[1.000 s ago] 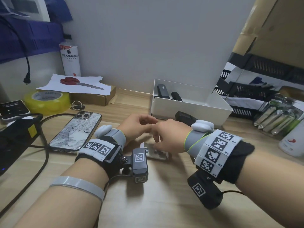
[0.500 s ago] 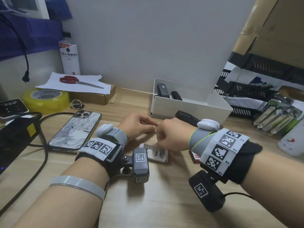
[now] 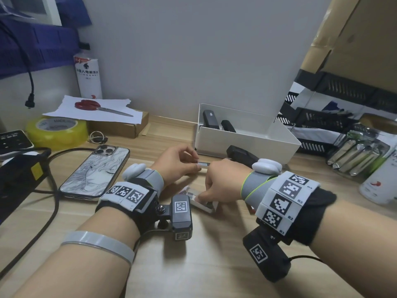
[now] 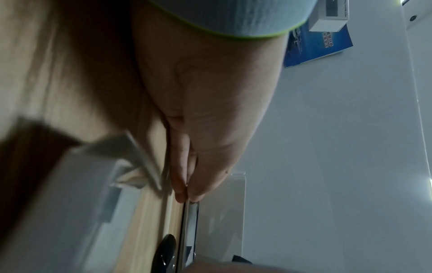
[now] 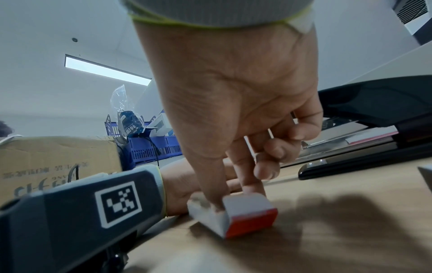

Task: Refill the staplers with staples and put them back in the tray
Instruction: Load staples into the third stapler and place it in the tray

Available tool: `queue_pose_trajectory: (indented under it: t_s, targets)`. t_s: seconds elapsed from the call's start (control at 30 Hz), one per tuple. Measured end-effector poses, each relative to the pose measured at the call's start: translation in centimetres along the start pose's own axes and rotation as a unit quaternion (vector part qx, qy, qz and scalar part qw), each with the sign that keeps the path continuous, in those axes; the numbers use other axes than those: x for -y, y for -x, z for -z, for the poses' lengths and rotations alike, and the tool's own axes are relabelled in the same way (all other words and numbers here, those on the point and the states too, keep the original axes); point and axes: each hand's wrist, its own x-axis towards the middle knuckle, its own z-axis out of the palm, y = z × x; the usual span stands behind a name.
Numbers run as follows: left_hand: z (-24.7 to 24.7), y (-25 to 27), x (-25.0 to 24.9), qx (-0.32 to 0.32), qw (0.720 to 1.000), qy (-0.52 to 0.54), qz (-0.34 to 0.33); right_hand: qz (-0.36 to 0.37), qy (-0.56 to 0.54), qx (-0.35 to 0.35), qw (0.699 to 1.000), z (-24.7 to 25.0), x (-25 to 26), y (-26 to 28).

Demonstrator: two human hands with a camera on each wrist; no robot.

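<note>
- In the middle of the head view the left hand (image 3: 176, 163) pinches a strip of staples (image 3: 203, 163) between thumb and forefinger, held just above the wooden desk (image 3: 193, 265)
- Just right of it and lower, the right hand (image 3: 223, 183) has thumb and forefinger down on the small staple box (image 5: 236, 212), the other fingers curled; the box, white with a red end, lies on the desk
- An open black stapler (image 3: 242, 154) lies on the desk behind the right hand, just in front of the white tray (image 3: 247, 143)
- Two more black staplers (image 3: 217, 122) stand in the tray's left end, centre right of the frame
- A phone (image 3: 94, 171) lies face down at centre left; red scissors (image 3: 96, 106) rest on paper at upper left
</note>
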Motion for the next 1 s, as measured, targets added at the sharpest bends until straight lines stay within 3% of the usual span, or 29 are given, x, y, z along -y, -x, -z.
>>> queue_pose_trajectory:
  t_s: [0.3,0.47,0.57,0.7,0.87,1.0]
  targets:
    - [-0.2,0.2,-0.3,0.005,1.0,0.009,0.008,0.013,-0.091,0.012,0.996,0.0,-0.1,-0.2]
    - [0.1,-0.1,0.2,0.014,0.999,-0.052,-0.001,-0.009,-0.334,-0.07,0.94,3.7,-2.4,-0.3]
    - [0.0,-0.1,0.1,0.014,0.997,-0.075,-0.003,0.004,-0.301,-0.107,0.948,5.2,-4.0,-1.2]
    - [0.0,0.0,0.0,0.035,0.993,-0.11,-0.011,0.021,-0.162,-0.11,0.98,5.4,-5.3,-2.4]
    - [-0.3,0.2,-0.2,0.018,0.989,-0.144,-0.026,0.022,-0.145,-0.15,0.978,4.9,-5.5,-3.7]
    - [-0.4,0.0,-0.2,-0.008,0.99,-0.139,-0.03,0.038,-0.108,-0.13,0.985,4.7,-5.4,-4.4]
